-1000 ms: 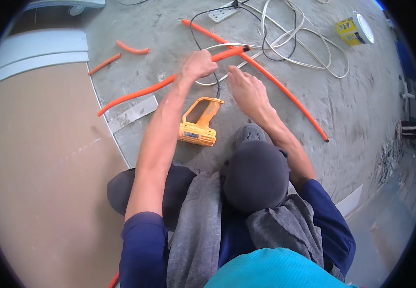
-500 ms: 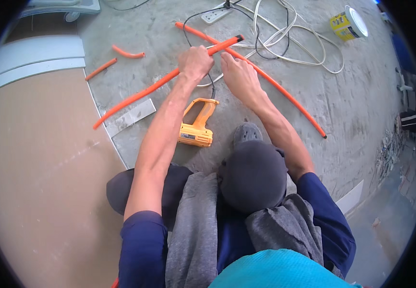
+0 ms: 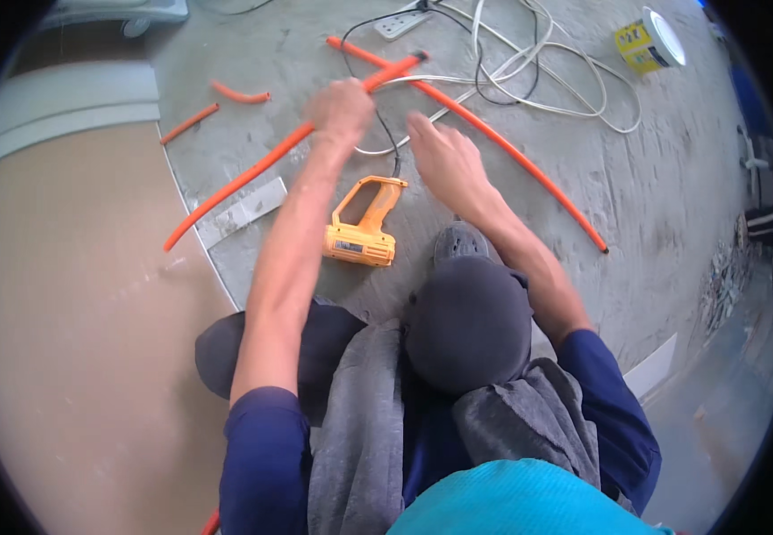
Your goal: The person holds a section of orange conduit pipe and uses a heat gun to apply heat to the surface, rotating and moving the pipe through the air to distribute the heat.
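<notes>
My left hand (image 3: 342, 109) is closed round a long orange conduit pipe (image 3: 257, 174), near its dark-tipped far end. This pipe slants from the lower left up to the right and passes over a second orange pipe (image 3: 524, 160) on the floor. To the right of the held pipe, my right hand (image 3: 449, 160) is apart from it; its fingers look loosely bent with a gap between them, and nothing shows in them. A yellow heat gun (image 3: 361, 242) with a black cord lies between my forearms, close to my shoe (image 3: 460, 241).
Two short orange pipe pieces (image 3: 190, 123) lie to the left. Near the left pipe end is a pale flat strip (image 3: 245, 212) beside a brown board (image 3: 83, 294). Behind are a white power strip (image 3: 400, 25), looped white cable (image 3: 602, 96) and a yellow-white bucket (image 3: 645, 46).
My left hand and its pipe have shifted left and slightly away from me. The right hand has come apart from the pipe. The second pipe lies still.
</notes>
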The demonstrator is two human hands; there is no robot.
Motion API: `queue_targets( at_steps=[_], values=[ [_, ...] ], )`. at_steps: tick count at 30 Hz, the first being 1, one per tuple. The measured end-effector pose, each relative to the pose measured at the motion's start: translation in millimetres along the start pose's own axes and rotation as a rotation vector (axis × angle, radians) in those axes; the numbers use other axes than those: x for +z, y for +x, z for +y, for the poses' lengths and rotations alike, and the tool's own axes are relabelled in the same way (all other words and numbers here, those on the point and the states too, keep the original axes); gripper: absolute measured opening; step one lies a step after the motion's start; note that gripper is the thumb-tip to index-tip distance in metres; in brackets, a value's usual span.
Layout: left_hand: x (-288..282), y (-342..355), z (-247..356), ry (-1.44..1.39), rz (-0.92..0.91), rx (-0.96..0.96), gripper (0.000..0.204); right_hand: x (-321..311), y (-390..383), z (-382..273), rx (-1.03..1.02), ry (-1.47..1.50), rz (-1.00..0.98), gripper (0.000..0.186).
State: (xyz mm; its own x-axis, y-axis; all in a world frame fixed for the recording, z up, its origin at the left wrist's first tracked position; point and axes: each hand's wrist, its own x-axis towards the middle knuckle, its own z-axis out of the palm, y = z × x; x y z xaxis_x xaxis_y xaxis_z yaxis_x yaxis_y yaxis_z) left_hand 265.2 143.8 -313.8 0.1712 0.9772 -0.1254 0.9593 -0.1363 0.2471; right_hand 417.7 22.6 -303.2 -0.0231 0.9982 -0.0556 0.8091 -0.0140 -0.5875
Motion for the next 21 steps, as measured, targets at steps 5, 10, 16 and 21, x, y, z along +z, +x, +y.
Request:
queue_targets(
  at_steps=[5,10,16,21],
  values=[
    [7.4,1.7,5.1,-0.028,0.046,0.043,0.025,19.6,46.6,8.8,-0.078,0.025,0.105,0.025],
    [-11.7,6.8,-0.7,-0.121,-0.008,0.062,0.027,14.8,45.3,13.3,-0.106,0.053,0.14,0.025],
    [8.5,15.6,-17.4,-0.166,-0.183,-0.021,0.037,0.6,23.0,1.7,-0.04,-0.032,-0.022,0.024],
    [-9.1,9.8,-25.2,-0.017,0.022,-0.119,0.033,-14.6,-19.0,-15.7,-0.022,-0.02,-0.033,0.019]
  ],
)
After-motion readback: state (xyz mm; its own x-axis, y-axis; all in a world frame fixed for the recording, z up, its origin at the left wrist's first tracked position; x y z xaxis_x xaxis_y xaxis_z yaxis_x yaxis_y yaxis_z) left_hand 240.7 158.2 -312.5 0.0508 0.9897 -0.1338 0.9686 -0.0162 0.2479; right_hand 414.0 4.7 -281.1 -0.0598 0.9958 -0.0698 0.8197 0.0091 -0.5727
